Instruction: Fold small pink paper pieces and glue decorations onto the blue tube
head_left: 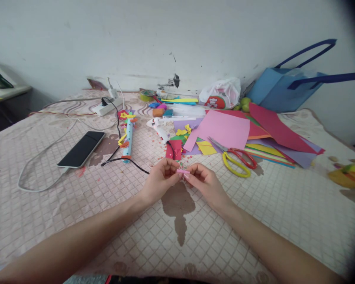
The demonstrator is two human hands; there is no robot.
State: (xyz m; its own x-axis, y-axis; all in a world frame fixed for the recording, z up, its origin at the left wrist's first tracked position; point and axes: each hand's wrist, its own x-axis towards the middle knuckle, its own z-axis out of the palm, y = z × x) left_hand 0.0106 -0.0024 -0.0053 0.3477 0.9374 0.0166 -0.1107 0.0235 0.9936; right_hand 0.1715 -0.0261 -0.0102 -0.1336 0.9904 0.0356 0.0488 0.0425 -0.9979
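A small strip of pink paper (182, 171) is pinched between both hands, just above the patterned tablecloth. My left hand (161, 177) grips its left end with thumb and fingers, and my right hand (206, 182) grips the right end. Right behind them lies a red paper piece (173, 150) among tiny coloured scraps. Scissors (236, 161) with one yellow and one red handle rest to the right of my right hand. Farther back, a white glue gun (159, 130) lies on the cloth, its black cord passing behind my left hand.
Sheets of coloured paper (225, 128) are piled at the back right, before a blue bag (279, 88). On the left are a phone (82, 150) on a white cable, a decorated light-blue strip (128, 138) and a power strip (108, 106). A yellow item (347, 176) sits far right.
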